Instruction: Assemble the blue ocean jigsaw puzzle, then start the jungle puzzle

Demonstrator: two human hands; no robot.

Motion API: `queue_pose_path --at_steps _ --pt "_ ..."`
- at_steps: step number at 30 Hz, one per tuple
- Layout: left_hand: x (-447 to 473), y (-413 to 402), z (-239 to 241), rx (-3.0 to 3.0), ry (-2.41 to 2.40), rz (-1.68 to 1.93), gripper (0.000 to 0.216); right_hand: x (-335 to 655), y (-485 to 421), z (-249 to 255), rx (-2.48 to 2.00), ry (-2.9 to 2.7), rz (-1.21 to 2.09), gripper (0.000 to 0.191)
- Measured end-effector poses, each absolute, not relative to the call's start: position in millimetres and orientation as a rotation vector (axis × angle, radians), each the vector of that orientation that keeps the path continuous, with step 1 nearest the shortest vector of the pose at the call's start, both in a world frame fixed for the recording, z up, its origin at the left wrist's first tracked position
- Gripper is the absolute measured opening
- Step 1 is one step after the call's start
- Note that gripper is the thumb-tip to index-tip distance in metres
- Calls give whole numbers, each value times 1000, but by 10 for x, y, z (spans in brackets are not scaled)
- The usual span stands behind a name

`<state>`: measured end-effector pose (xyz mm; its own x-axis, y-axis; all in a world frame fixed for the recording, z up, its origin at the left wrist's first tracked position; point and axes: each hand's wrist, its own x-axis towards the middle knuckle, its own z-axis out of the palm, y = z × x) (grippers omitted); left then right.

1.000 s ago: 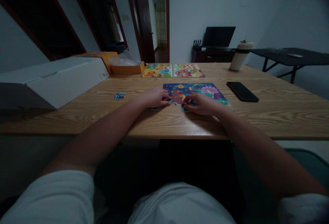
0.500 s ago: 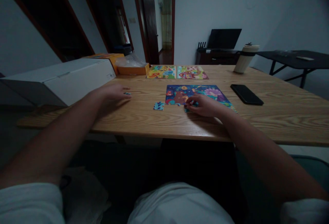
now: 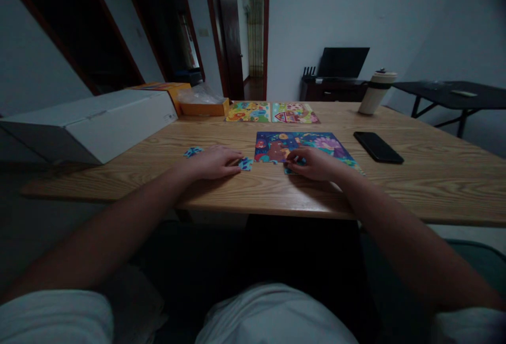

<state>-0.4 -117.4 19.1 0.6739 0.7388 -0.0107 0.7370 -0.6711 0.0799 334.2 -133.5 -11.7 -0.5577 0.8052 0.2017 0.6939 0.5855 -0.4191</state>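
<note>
A mostly assembled jigsaw puzzle (image 3: 272, 146) with a dark blue night scene lies flat on the wooden table. My right hand (image 3: 312, 164) is at its near edge, fingers pinched on a puzzle piece (image 3: 289, 170) that is partly hidden under them. To the left of the puzzle, a loose blue puzzle piece (image 3: 246, 164) lies on the table. The thumb and index fingertips of my left hand (image 3: 215, 163) reach its left edge, with a gap between them. Beyond that hand is another loose blue piece (image 3: 192, 151), partly covered by it.
Two colourful picture sheets (image 3: 248, 112) lie behind the puzzle. A white box (image 3: 114, 117) stands at the left, beside an orange tray (image 3: 205, 108) with clear plastic in it. On the right are a black phone (image 3: 378, 147) and a cream tumbler (image 3: 373, 96).
My left hand has moved right, from the far-left piece to the loose piece beside the puzzle. The left-hand piece is now more exposed. My right hand stays in nearly the same place.
</note>
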Motion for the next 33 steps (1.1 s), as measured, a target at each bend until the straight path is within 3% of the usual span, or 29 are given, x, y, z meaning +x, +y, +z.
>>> queue_pose_path --at_steps 10,17,33 --pt "200 -1283 171 2772 1232 225 48 3316 -1323 -106 -1179 -2456 412 13" --pt "416 -1265 141 2928 973 175 30 3315 -1326 -95 -1178 -2472 430 13" --pt "572 -1274 167 3015 942 70 27 3309 -1345 -96 -1193 -2473 434 16"
